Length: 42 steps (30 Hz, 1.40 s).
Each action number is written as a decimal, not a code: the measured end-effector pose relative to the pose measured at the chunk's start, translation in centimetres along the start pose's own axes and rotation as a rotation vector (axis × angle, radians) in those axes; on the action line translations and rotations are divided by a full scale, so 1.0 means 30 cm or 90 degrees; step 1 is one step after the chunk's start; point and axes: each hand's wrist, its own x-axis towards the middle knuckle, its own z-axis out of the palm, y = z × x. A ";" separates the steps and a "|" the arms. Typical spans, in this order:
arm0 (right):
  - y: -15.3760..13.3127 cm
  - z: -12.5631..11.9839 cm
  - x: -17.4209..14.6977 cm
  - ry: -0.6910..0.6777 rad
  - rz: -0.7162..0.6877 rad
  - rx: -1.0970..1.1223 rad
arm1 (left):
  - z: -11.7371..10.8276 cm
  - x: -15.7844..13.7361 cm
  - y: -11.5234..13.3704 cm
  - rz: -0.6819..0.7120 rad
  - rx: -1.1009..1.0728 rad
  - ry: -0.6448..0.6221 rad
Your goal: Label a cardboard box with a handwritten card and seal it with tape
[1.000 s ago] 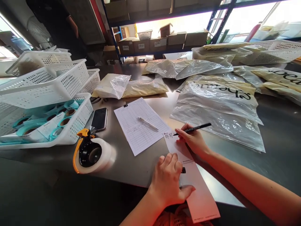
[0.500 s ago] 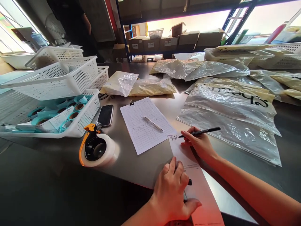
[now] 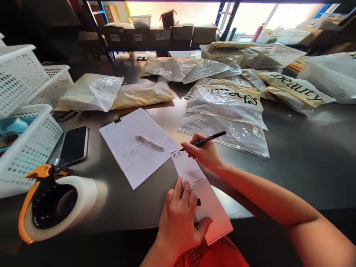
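Note:
A black marker pen (image 3: 209, 138) is gripped in my right hand (image 3: 202, 151), its tip on the upper part of a long white paper slip (image 3: 214, 207). Handwritten black characters stand at the slip's top left. My left hand (image 3: 179, 215) rests on the slip lower down, thumb spread and fingers bent. From under its index finger sticks out a small black piece (image 3: 198, 202) that looks like the pen's cap; the rest is hidden. Left of the slip lies a printed form sheet (image 3: 133, 155) with a black binder clip (image 3: 117, 120) at its corner and a white pen (image 3: 150, 142) on top.
A tape dispenser (image 3: 83, 193) and a phone (image 3: 74, 144) lie to the left, beside white baskets (image 3: 30, 148). Filled plastic mailers (image 3: 91, 92) lie behind the form. Flat clear bags (image 3: 222, 122) are at the right. Boxes (image 3: 160, 37) stand on a shelf behind.
My view has swung right and tilted down, so everything sits further left. Another stroke shows after the characters beside the pen tip. Both hands keep their hold.

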 end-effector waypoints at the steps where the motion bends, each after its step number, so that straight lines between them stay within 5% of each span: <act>1: 0.011 0.008 -0.004 -0.013 -0.004 -0.013 | -0.002 0.000 0.000 0.000 -0.005 -0.001; 9: 0.110 0.039 -0.012 -0.068 -0.134 -0.155 | -0.010 0.004 0.003 -0.001 -0.027 -0.024; 42: 0.116 0.040 -0.017 -0.034 -0.198 -0.232 | -0.012 -0.001 0.003 0.000 -0.029 -0.032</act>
